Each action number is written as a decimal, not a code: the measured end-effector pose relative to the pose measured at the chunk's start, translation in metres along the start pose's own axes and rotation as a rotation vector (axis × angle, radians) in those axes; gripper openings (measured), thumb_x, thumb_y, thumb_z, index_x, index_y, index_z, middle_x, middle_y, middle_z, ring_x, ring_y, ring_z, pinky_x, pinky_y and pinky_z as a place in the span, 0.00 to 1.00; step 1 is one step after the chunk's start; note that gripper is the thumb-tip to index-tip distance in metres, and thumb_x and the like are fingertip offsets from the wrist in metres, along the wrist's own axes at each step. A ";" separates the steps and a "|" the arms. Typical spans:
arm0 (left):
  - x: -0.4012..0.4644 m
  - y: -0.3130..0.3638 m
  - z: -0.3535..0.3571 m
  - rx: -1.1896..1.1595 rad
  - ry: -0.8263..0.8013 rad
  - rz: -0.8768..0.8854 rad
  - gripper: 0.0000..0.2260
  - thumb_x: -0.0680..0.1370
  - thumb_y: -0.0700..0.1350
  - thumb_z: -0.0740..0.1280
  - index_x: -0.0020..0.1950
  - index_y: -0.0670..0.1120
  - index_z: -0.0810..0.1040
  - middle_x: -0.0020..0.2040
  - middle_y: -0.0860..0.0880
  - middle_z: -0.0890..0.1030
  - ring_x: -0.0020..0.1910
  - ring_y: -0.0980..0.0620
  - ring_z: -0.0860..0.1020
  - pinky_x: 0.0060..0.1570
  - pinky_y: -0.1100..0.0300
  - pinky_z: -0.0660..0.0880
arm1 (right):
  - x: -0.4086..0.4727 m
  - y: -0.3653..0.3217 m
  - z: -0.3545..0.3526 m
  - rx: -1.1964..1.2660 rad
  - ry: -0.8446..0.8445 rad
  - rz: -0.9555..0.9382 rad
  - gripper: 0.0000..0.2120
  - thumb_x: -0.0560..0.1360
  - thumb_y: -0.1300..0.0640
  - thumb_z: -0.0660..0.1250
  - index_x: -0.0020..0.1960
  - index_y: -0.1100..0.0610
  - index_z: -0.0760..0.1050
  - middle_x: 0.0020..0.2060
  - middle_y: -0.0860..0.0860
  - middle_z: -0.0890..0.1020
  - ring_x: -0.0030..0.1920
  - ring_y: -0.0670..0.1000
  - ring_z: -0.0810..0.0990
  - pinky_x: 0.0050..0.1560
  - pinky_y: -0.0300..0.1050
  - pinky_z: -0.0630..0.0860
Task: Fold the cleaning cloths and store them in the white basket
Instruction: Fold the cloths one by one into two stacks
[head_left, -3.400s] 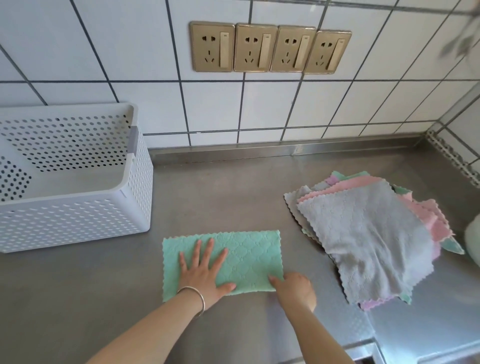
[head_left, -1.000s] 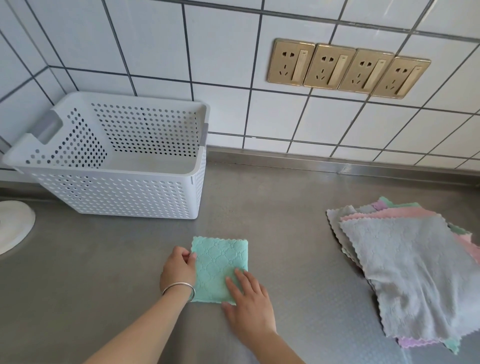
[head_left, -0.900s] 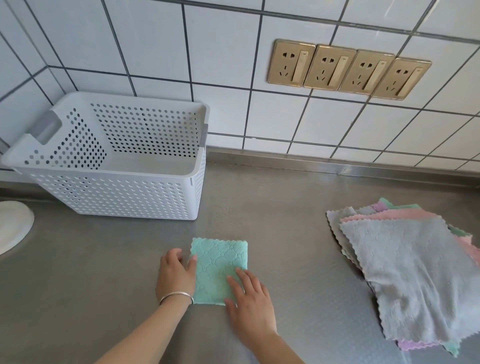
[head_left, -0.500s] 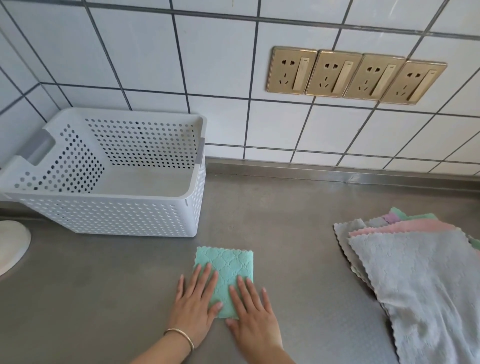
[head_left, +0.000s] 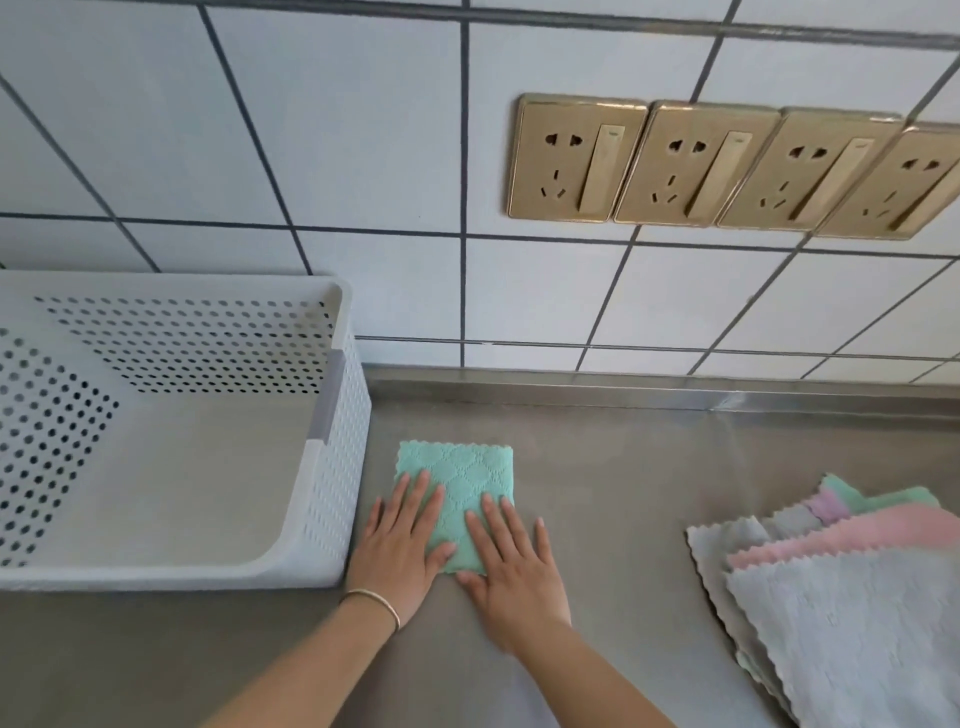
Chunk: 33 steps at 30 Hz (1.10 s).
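White basket (head_left: 332, 467) is cut off at the left edge, so its left end is out of view; the inside that shows holds nothing visible. The pile of unfolded cloths (head_left: 841, 613) runs off the right and bottom edges, top one grey, pink under it, slivers of purple and green at the far corner; how many are in the pile cannot be told. The row of gold wall sockets (head_left: 727, 166) is clipped at the right edge, the fourth one only partly seen. Both forearms leave the frame at the bottom.

Folded green cloth (head_left: 457, 483) lies flat on the steel counter (head_left: 623, 467), just right of the basket's right wall, not touching it as far as can be seen, and well apart from the pile further right of the basket. Its near edge is covered by both hands, so that edge is hard to make out.

Left hand (head_left: 400, 551) lies flat, fingers straight and spread, fingertips on the cloth's near left part, palm on the counter beside the basket's near right corner. A thin bracelet (head_left: 374, 603) sits on that wrist. Right hand (head_left: 514, 566) is flat too, fingers straight, resting on the cloth's near right part, little finger off it on the counter. Neither hand grips anything; both press down.
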<state>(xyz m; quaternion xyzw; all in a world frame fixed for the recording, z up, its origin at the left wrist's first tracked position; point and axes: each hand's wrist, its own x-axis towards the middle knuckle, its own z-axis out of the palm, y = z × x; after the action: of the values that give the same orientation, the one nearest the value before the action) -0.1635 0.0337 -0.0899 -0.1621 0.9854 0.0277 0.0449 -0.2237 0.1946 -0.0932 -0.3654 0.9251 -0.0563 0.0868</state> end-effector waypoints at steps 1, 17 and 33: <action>0.003 -0.001 0.000 -0.002 -0.015 0.002 0.29 0.78 0.61 0.37 0.71 0.48 0.62 0.75 0.52 0.59 0.76 0.53 0.37 0.68 0.52 0.51 | 0.005 0.000 0.001 0.010 -0.002 -0.010 0.30 0.79 0.39 0.38 0.69 0.52 0.65 0.69 0.49 0.70 0.76 0.49 0.43 0.70 0.54 0.47; -0.015 0.139 -0.058 -0.101 0.097 0.249 0.27 0.66 0.48 0.74 0.64 0.45 0.75 0.66 0.43 0.74 0.67 0.41 0.71 0.64 0.39 0.67 | -0.163 0.108 -0.045 0.157 0.524 0.546 0.13 0.62 0.56 0.65 0.47 0.52 0.73 0.39 0.50 0.78 0.41 0.54 0.75 0.41 0.45 0.72; -0.060 0.344 -0.031 -0.093 0.014 0.939 0.23 0.55 0.54 0.76 0.49 0.56 0.81 0.49 0.55 0.82 0.52 0.54 0.68 0.52 0.48 0.77 | -0.272 0.197 -0.046 0.538 0.381 0.804 0.10 0.69 0.54 0.64 0.33 0.58 0.79 0.33 0.51 0.80 0.36 0.55 0.78 0.37 0.41 0.67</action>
<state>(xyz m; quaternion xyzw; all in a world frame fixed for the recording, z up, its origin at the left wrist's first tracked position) -0.2199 0.3758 -0.0398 0.2992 0.9500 0.0881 0.0133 -0.1688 0.5255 -0.0491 0.0706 0.9446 -0.3197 0.0224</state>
